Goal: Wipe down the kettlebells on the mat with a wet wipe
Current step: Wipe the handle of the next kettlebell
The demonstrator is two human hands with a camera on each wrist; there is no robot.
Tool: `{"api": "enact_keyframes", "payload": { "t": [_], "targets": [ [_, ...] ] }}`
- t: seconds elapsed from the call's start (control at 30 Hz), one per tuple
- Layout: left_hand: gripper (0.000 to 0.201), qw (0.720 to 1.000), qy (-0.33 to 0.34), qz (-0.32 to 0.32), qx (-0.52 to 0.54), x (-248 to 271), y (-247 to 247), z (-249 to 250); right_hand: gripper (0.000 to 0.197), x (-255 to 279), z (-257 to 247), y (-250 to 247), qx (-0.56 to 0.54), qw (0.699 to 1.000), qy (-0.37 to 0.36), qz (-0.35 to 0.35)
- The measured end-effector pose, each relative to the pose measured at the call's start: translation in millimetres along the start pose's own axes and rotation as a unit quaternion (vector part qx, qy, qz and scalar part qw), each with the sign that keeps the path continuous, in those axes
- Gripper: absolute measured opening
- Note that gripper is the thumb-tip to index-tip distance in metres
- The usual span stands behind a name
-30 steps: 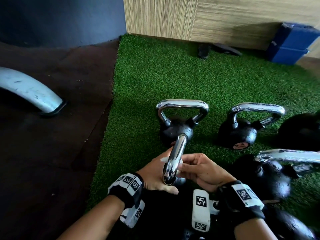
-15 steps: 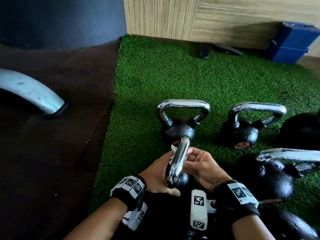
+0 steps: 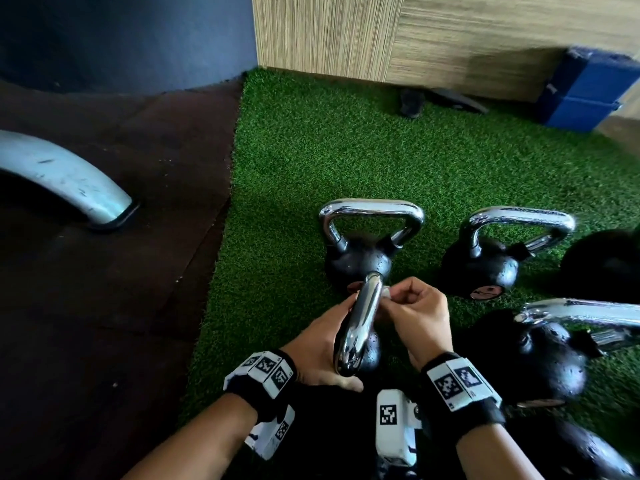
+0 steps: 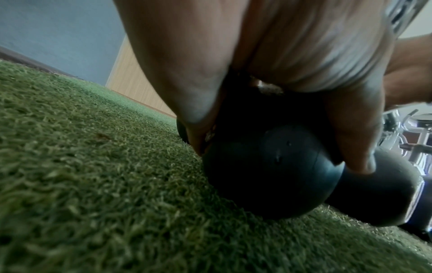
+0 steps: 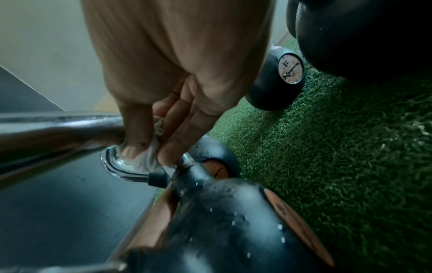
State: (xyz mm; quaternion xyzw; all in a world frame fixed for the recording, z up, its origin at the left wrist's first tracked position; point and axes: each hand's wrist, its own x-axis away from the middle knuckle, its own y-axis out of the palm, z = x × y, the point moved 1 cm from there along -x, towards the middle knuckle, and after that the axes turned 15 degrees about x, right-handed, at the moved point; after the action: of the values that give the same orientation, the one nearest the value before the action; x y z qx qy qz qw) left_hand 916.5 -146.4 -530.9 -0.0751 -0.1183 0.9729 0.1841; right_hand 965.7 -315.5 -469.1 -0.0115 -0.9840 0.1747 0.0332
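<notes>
A: State the position of the hands.

B: The right hand (image 3: 417, 315) pinches the wet wipe (image 5: 149, 158) against the far bend of the chrome handle (image 3: 360, 327) of the nearest kettlebell (image 4: 271, 173). The left hand (image 3: 320, 351) rests on that kettlebell from the left, fingers reaching down over its black body; whether they truly clamp it cannot be told. The kettlebell stands on the green mat (image 3: 311, 161), directly in front of the person.

A: How is this step done well?

B: In my judgement, keep the left hand steadying the body so it does not tip. Wrap the wipe round the bar, not merely one face of it. Work into the black collar where handle meets body. Droplets show on the black body, so expect slippery metal.

A: Other items?

B: Two more kettlebells stand just beyond: rear left kettlebell (image 3: 363, 258) and rear right kettlebell (image 3: 485, 268). Others lie to the right.

A: Any legible markings?

B: A round badge (image 5: 291, 69) on one kettlebell carries lettering, too blurred to read reliably. The wrist bands bear black-and-white square codes.
</notes>
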Motion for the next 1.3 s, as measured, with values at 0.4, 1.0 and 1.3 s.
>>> {"api": "enact_keyframes", "payload": {
  "t": [0.4, 1.0, 1.3],
  "targets": [
    [0.129, 0.999, -0.006, 0.016, 0.052, 4.3, 7.4, -2.7, 0.018, -3.7, 9.1, 13.1, 0.164, 0.980, 0.114, 0.005],
    [0.122, 0.962, -0.010, 0.113, -0.248, 24.6, 7.8, 17.6, 0.033, -2.7, -62.4, -40.4, 0.471, 0.815, -0.278, -0.189],
    [0.061, 0.981, -0.040, 0.093, -0.168, 27.9, -22.8, 19.2, 0.015, 27.7, -59.0, -74.5, 0.532, 0.803, -0.205, -0.176]
  ]
}}
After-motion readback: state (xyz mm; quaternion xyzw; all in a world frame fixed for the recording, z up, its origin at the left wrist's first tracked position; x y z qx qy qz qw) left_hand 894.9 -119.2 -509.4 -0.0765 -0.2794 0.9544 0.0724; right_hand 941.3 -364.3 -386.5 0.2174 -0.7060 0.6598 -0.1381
